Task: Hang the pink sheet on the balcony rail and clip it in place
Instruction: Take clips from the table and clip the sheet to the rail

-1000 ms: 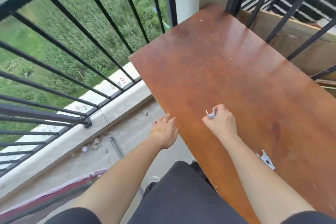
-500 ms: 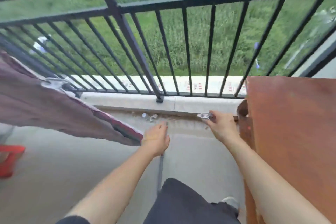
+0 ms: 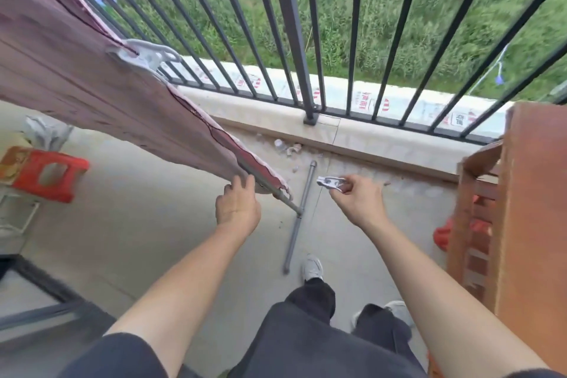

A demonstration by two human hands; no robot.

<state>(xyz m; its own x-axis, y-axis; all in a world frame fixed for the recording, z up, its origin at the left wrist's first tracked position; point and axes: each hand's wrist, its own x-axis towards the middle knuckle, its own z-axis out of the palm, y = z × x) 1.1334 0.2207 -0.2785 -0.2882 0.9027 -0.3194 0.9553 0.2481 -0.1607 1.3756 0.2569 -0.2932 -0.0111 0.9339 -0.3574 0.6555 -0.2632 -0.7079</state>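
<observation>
The pink sheet (image 3: pixel 76 70) hangs over a grey bar that slopes from upper left down to the middle of the view. One white clip (image 3: pixel 144 54) is pinned on its upper edge. My left hand (image 3: pixel 237 205) touches the sheet's lower corner near the bar's end, fingers curled against the cloth. My right hand (image 3: pixel 356 202) pinches a second white clip (image 3: pixel 329 182) between thumb and fingers, just right of that corner and apart from the cloth. The black balcony rail (image 3: pixel 291 24) stands behind.
A brown wooden table (image 3: pixel 534 209) stands at the right edge. A red plastic stool (image 3: pixel 46 175) sits at the left. A grey pipe (image 3: pixel 299 218) lies on the concrete floor by my shoe. Small debris lies along the kerb under the rail.
My view has swung left from the table to the rail and sheet. My right hand has carried the clip from the table toward the sheet's corner; my left hand has reached that corner.
</observation>
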